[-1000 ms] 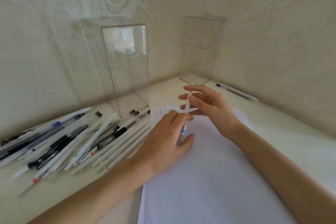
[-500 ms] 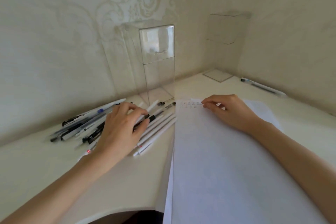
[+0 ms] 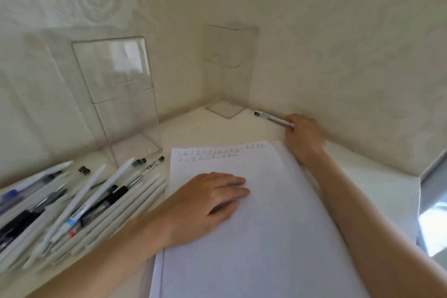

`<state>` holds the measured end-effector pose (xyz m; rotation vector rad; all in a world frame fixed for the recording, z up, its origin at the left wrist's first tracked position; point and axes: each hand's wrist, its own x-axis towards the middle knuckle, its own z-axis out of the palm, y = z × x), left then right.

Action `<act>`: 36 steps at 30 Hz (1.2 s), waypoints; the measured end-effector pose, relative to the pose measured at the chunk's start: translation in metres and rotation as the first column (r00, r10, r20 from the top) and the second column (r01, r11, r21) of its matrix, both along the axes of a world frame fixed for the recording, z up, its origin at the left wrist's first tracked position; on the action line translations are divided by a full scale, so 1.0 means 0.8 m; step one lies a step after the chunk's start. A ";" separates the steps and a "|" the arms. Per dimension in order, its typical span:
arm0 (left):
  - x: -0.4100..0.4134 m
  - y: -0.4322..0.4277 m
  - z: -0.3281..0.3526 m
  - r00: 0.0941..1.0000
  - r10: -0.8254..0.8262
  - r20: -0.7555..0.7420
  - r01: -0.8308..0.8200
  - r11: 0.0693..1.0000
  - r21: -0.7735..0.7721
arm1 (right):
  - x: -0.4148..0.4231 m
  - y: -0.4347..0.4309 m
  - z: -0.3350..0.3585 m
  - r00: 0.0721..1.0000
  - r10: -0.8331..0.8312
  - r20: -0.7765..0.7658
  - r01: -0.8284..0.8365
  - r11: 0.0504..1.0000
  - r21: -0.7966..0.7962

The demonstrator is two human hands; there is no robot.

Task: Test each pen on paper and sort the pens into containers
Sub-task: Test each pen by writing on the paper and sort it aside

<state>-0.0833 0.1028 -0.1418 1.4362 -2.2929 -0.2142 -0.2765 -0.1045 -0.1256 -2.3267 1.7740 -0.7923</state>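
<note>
Pen [image 3: 272, 118]: beside wall [image 3: 350, 75], long axis running left from right hand [image 3: 303, 136], fingers curled round its end; left hand [image 3: 208, 201] flat on paper [image 3: 266, 249].

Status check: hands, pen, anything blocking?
Left hand flat on the paper, holding nothing. Right hand curled on the lone pen by the wall. Nothing between it and the corner container.

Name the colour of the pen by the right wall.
The pen: clear, dark tip; head view.
</note>
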 end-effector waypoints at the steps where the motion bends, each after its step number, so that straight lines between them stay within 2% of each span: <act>1: 0.001 -0.002 -0.003 1.000 -0.005 -0.010 0.005 1.000 -0.009 | 0.001 -0.003 -0.004 0.999 0.002 -0.038 -0.001 1.000 0.016; 5: 0.001 -0.004 -0.008 1.000 -0.007 -0.012 0.006 1.000 -0.021 | 0.009 -0.004 -0.012 0.986 -0.029 -0.164 0.029 1.000 0.001; 10: 0.001 -0.004 -0.010 1.000 -0.006 -0.014 0.006 1.000 -0.023 | 0.007 -0.003 -0.012 0.981 -0.123 -0.147 0.121 0.992 -0.026; 15: 0.000 -0.003 -0.007 1.000 -0.005 -0.021 0.005 1.000 -0.019 | 0.011 -0.001 -0.012 0.978 -0.063 -0.200 0.064 0.998 0.003; 19: 0.000 -0.002 -0.008 1.000 -0.011 -0.017 0.011 1.000 -0.024 | 0.011 -0.001 -0.011 0.976 -0.102 -0.192 0.101 0.995 -0.016; 21: 0.000 -0.003 -0.008 1.000 -0.018 -0.020 0.017 0.999 -0.037 | 0.012 0.001 -0.009 0.972 -0.119 -0.204 0.110 0.993 -0.054; 24: 0.000 -0.003 -0.007 0.999 -0.017 -0.032 0.016 0.999 -0.051 | 0.014 0.008 0.004 0.983 -0.110 -0.150 0.078 0.977 -0.200; 27: 0.000 -0.002 -0.008 0.998 0.025 -0.052 -0.030 0.996 -0.088 | 0.021 0.023 0.024 0.999 0.035 -0.001 -0.032 0.918 -0.394; 29: 0.002 -0.005 -0.008 0.985 0.132 -0.112 -0.150 0.974 -0.169 | 0.030 0.038 0.033 0.978 0.208 -0.001 -0.185 0.872 -0.454; 32: 0.009 -0.007 -0.001 0.870 0.359 -0.338 -0.450 0.858 -0.247 | 0.039 0.061 0.037 0.851 0.518 -0.085 -0.518 0.802 -0.297; 34: 0.012 -0.005 0.004 0.779 0.440 -0.447 -0.561 0.807 -0.182 | 0.046 0.074 0.038 0.742 0.668 -0.063 -0.668 0.726 -0.164; 36: 0.013 -0.005 0.006 0.723 0.498 -0.478 -0.600 0.796 -0.078 | 0.054 0.083 0.036 0.670 0.742 -0.038 -0.738 0.660 -0.137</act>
